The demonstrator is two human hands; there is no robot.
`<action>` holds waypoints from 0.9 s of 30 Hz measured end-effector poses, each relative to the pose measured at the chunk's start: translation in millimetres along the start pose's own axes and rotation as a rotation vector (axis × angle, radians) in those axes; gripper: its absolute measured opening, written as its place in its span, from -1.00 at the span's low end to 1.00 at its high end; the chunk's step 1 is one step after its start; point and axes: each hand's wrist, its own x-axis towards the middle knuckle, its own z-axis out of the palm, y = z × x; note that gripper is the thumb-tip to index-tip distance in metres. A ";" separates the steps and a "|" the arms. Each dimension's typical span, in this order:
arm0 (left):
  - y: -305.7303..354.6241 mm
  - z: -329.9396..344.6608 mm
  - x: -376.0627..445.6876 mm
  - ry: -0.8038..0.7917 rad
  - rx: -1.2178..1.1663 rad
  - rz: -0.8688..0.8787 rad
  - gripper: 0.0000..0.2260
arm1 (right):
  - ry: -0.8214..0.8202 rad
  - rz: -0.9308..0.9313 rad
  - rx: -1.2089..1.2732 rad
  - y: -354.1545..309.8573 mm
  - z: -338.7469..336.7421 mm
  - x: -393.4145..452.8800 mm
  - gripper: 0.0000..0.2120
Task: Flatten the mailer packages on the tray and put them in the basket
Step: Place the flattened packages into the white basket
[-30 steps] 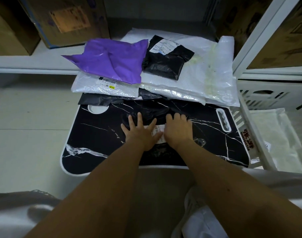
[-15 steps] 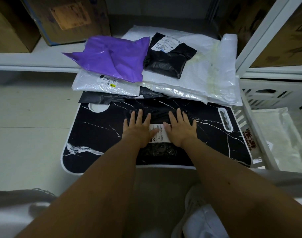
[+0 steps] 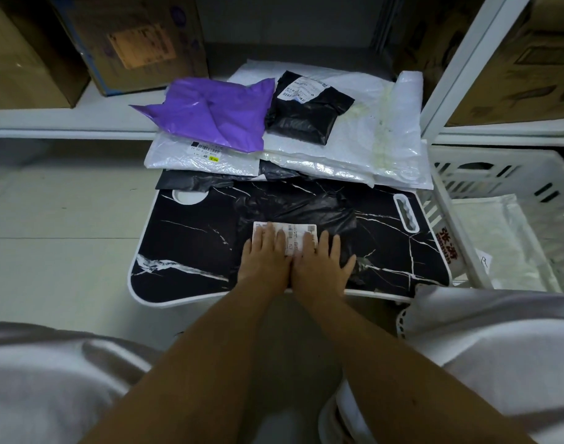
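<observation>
On the black marble-patterned lap tray, a crinkled black plastic mailer lies under both hands, stretching away from the fingertips. The left hand and right hand press flat, fingers straight, gripping nothing. The white slatted plastic basket, right of the tray and nearer the right hand, holds a clear-white mailer.

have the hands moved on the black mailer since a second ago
Yes. Both hands, left hand and right hand, slid toward the tray's near edge, uncovering more of the label on the black mailer.
</observation>
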 end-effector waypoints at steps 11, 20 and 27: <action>-21.2 0.4 -14.9 -0.160 0.067 -0.003 -0.29 | -0.139 -0.177 -0.092 31.5 1.3 -4.0 -0.43; -20.4 -15.9 -6.3 -0.144 -0.163 -0.124 -0.48 | -0.133 -0.067 -0.127 23.1 -16.5 12.1 -0.50; -21.0 -35.7 -14.8 0.100 -0.454 -0.554 -0.56 | 0.007 0.341 0.141 40.1 -42.5 16.9 -0.52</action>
